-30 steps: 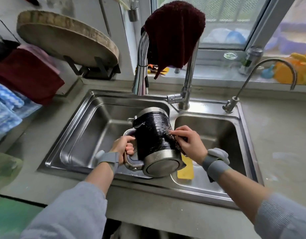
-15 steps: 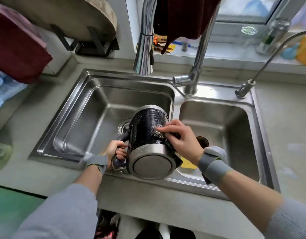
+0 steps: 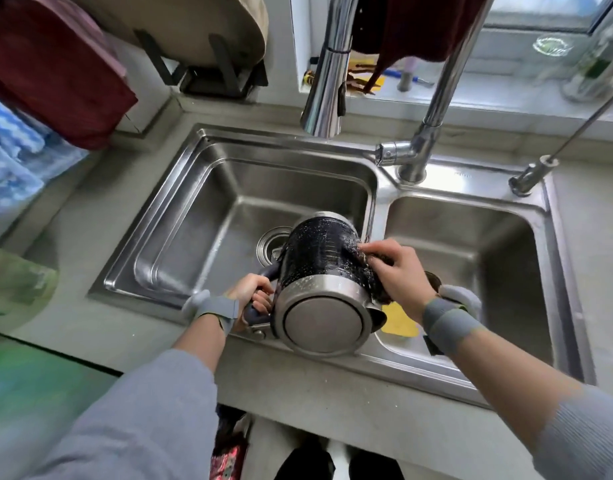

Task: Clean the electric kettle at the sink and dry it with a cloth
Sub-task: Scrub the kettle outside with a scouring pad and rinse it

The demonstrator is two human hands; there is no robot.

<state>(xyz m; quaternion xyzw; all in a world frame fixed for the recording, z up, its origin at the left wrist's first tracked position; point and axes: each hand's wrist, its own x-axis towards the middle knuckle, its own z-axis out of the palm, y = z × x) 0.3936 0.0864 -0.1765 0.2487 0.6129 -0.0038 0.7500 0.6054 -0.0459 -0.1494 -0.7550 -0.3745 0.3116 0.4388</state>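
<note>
The electric kettle [image 3: 319,265], black-bodied with a steel base, lies tipped on its side over the left basin of the steel sink [image 3: 180,188], its round base facing me. My left hand [image 3: 251,292] grips the kettle's handle from the left. My right hand [image 3: 395,271] holds a dark scrubbing pad [image 3: 379,289] pressed against the kettle's wet right side. A dark red cloth [image 3: 412,26] hangs over the tall tap [image 3: 329,71] above the sink.
A yellow sponge [image 3: 398,320] lies in the right basin, near its front. A second thin tap [image 3: 533,171] stands at the right. A round wooden board [image 3: 194,22] leans at the back left, beside red and blue cloths [image 3: 49,64].
The kettle has tipped so its base faces me more squarely. My right hand slid lower along the kettle's right side. My view dropped closer toward the sink.
</note>
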